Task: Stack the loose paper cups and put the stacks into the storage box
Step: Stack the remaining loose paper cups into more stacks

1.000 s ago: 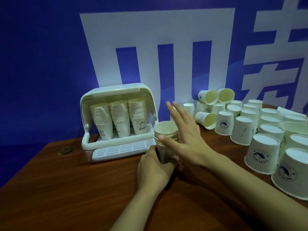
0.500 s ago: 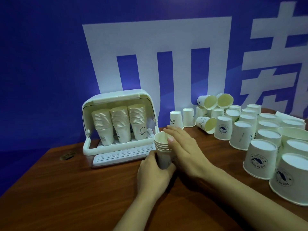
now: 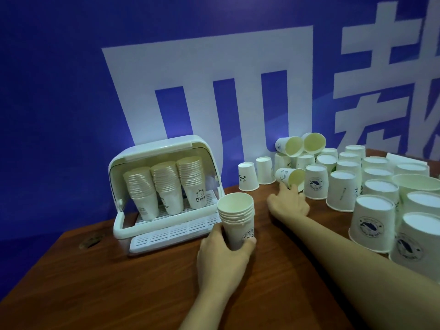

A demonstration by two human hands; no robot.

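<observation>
A person sits at a brown wooden table [image 3: 119,282] in front of a blue wall with large white lettering. Their left hand [image 3: 222,256] is wrapped around the lower part of a short stack of paper cups [image 3: 237,216], standing upright and mouth-up on the table, just in front of the storage box [image 3: 164,194]. The white plastic box has its lid raised and already holds three tall stacks. Their right hand [image 3: 289,202] reaches toward a tipped cup [image 3: 290,178] lying on its side, fingertips touching its rim; whether the fingers have closed on it cannot be told. Behind and to the right stand many loose cups [image 3: 371,225], most upside down, a few tumbled on top of others.

The cups look very light and thin-walled, so they would likely crush under a hard squeeze and tip at a nudge. A gentle hold around the side wall near the stiffer rolled rim seems safest; the stack is best held low, around its outermost cup
</observation>
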